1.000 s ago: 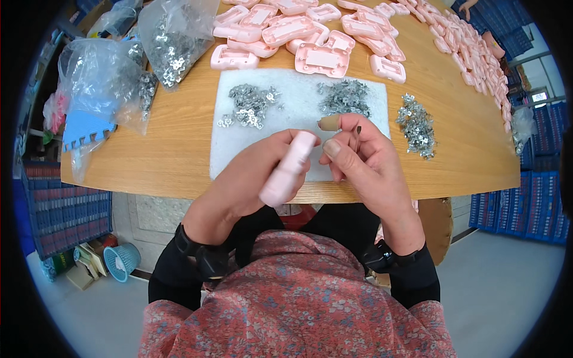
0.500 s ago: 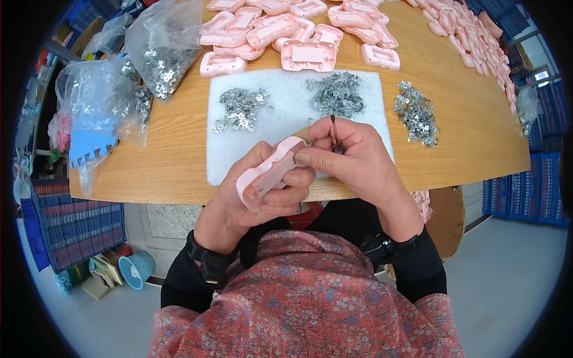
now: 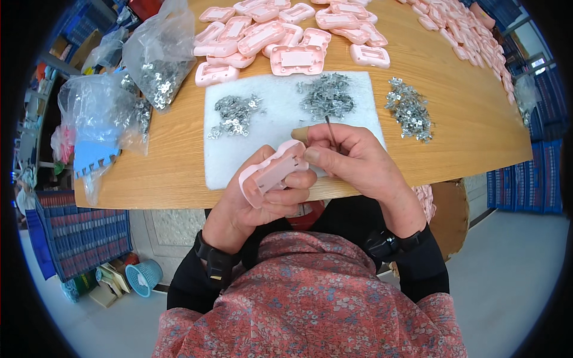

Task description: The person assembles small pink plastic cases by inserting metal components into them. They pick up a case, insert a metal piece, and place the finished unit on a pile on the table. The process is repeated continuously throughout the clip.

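Observation:
A pink plastic shell (image 3: pixel 271 174), hollow side up and tilted, rests in my left hand (image 3: pixel 242 206), whose fingers and thumb wrap round it. Small dark marks show inside its far right end. Close by, my right hand (image 3: pixel 358 158) has its thumb near that end of the shell. The right index finger wears a tan fingertip cover (image 3: pixel 300 135) and points away from the thumb. A thin dark tool (image 3: pixel 332 132) sticks up between the right-hand fingers; its lower part is hidden. Beneath both hands lies a white foam sheet (image 3: pixel 271 128).
On the sheet sit two piles of small metal clips, one left (image 3: pixel 234 113) and one right (image 3: pixel 327 95). Another clip pile (image 3: pixel 410 110) lies on the wood. Pink shells (image 3: pixel 296 58) crowd the far side. Plastic bags (image 3: pixel 160 80) of clips stand left.
My right index finger has lifted from the shell's end, and the thumb has shifted slightly right, uncovering the dark marks there. The left hand keeps its hold. The whole view has shifted slightly.

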Demonstrator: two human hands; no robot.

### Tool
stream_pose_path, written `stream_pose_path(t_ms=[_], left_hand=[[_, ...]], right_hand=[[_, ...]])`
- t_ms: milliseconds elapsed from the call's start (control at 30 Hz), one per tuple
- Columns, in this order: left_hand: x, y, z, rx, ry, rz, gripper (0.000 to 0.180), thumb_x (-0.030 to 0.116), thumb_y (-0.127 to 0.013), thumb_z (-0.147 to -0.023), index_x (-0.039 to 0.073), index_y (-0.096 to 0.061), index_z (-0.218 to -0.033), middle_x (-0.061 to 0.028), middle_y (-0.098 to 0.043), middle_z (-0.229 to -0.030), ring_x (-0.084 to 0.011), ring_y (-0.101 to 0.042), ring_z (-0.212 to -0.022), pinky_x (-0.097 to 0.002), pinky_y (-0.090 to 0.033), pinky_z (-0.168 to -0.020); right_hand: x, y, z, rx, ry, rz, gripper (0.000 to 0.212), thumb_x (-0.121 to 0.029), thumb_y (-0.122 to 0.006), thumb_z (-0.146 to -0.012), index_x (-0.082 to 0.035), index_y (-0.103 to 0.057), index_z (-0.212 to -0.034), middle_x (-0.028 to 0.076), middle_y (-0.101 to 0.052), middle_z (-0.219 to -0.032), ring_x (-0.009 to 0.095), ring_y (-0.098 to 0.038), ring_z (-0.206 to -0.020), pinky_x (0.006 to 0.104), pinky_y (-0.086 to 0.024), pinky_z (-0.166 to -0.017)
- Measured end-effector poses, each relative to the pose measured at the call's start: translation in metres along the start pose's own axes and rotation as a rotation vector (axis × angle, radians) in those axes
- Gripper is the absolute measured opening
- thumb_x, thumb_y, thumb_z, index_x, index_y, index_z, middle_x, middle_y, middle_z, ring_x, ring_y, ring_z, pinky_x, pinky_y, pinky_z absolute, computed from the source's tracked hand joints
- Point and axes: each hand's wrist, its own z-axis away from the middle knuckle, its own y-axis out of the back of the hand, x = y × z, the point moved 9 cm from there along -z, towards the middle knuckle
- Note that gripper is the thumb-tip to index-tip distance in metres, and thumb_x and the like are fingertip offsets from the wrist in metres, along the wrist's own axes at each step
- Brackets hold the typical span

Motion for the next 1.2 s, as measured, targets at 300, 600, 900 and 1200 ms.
stream_pose_path(t_ms=[300, 600, 900, 1200], left_hand=[[-0.026, 0.005, -0.017, 0.081, 0.149, -0.249, 0.042, 0.030, -0.037, -0.101, 0.005, -0.049, -0.133, -0.0127, -0.054, -0.093, -0.0186, -0.056, -0.058, -0.0240, -0.045, -0.042], [0.034, -0.047, -0.025, 0.447, -0.077, -1.638, 0.039, 0.027, -0.045, -0.105, 0.006, -0.050, -0.137, -0.0083, -0.064, -0.103, -0.0132, -0.065, -0.086, -0.0236, -0.055, -0.069], [0.135, -0.112, -0.095, 0.452, -0.962, -3.163, 0.038, 0.009, -0.060, -0.082, 0.003, -0.066, -0.119, -0.0183, -0.067, -0.105, -0.0350, -0.063, -0.096, -0.0449, -0.050, -0.090], [0.166, -0.146, -0.113, 0.668, -0.629, -3.082, 0.026, 0.020, -0.062, -0.083, 0.006, -0.071, -0.104, -0.0171, -0.070, -0.092, -0.0371, -0.066, -0.086, -0.0432, -0.053, -0.079]], right_hand=[[0.007, 0.021, 0.024, 0.037, -0.106, -0.053, 0.027, -0.017, -0.072, -0.091, 0.003, -0.068, -0.108, -0.001, -0.065, -0.081, 0.003, -0.055, -0.070, 0.0201, -0.046, -0.063], [0.051, 0.182, 0.190, 0.494, -0.198, 0.010, 0.020, -0.017, -0.070, -0.091, 0.001, -0.067, -0.098, -0.005, -0.052, -0.068, 0.002, -0.039, -0.054, 0.0195, -0.026, -0.048], [0.154, 0.296, 0.363, 1.042, -0.313, 0.328, 0.033, -0.014, -0.065, -0.096, 0.006, -0.063, -0.121, 0.000, -0.066, -0.090, 0.009, -0.059, -0.081, 0.0237, -0.048, -0.073], [0.047, 0.223, 0.248, 0.965, 0.027, 0.516, 0.019, -0.008, -0.067, -0.093, 0.004, -0.066, -0.107, -0.002, -0.061, -0.083, 0.005, -0.053, -0.078, 0.0217, -0.046, -0.071]])
